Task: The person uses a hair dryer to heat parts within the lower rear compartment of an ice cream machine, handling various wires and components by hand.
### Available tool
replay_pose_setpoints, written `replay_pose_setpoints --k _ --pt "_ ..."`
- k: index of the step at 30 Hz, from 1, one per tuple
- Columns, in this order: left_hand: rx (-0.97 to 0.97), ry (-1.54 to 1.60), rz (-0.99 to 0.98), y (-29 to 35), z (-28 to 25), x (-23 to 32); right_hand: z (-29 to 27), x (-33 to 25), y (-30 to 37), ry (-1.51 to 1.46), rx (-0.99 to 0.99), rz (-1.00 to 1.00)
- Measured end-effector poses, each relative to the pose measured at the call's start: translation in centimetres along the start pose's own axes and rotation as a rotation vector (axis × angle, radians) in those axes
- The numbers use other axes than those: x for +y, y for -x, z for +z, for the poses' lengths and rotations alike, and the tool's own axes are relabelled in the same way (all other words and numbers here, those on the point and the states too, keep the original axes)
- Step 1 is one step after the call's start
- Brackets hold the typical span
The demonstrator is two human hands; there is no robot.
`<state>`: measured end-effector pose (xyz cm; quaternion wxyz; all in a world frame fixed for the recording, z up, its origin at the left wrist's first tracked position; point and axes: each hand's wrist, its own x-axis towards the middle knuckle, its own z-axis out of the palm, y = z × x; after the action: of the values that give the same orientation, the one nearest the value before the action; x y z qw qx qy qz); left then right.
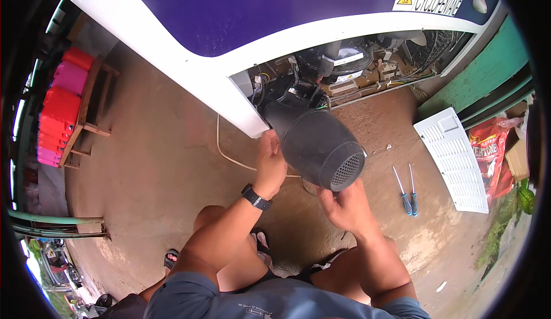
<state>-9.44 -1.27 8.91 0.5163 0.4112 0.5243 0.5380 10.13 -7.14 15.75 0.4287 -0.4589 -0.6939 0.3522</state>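
Note:
A black hair dryer-like blower (pixel 313 141) with a round mesh grille at its rear lies before me, its far end at the freezer's open lower compartment. My right hand (pixel 347 204) is closed on the blower from below, at the grille end; most of its fingers are hidden. Beside the blower's left flank my left hand (pixel 271 167), with a black watch on the wrist, has curled fingers; what they grip is hidden. Inside the compartment sit a black compressor (pixel 344 60), pipes and wires. The freezer (pixel 189 26) is white and dark blue.
Two blue-handled screwdrivers (pixel 410 203) lie on the concrete floor at right, near a white slotted panel (pixel 452 161) and a red bag (pixel 488 152). A pale cable (pixel 221 147) crosses the floor. At left, red and pink containers (pixel 60 112) stand by a wooden rack (pixel 86 109).

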Motion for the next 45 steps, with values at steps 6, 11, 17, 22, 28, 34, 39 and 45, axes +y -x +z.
replay_pose_setpoints --k 6,11,17,22,28,34,39,45 --pt "-0.080 0.069 -0.063 -0.2 0.2 -0.3 -1.0 -1.6 0.1 0.122 0.102 0.008" --pt "-0.096 0.168 -0.086 -0.4 1.2 0.0 -1.6 -2.1 0.1 0.134 0.231 0.048" --pt "0.076 0.219 0.045 -1.1 3.2 1.1 -1.3 -1.3 0.5 0.023 0.292 0.136" --pt "0.086 0.485 -0.260 -2.1 4.2 3.5 -1.9 0.3 0.6 0.149 0.215 -0.117" --pt "0.184 0.466 -0.242 -3.8 7.5 4.6 -1.8 0.6 0.5 0.128 0.223 -0.047" --pt "0.232 0.268 -0.034 -4.1 7.3 1.9 -2.3 -0.4 0.2 0.347 0.204 -0.143" --pt "0.179 0.243 0.072 -4.0 5.8 1.0 -2.5 -0.8 0.0 0.202 0.325 -0.025" --pt "0.154 0.200 0.127 -4.1 5.3 0.7 -2.3 -1.1 -0.1 0.179 0.262 0.046"
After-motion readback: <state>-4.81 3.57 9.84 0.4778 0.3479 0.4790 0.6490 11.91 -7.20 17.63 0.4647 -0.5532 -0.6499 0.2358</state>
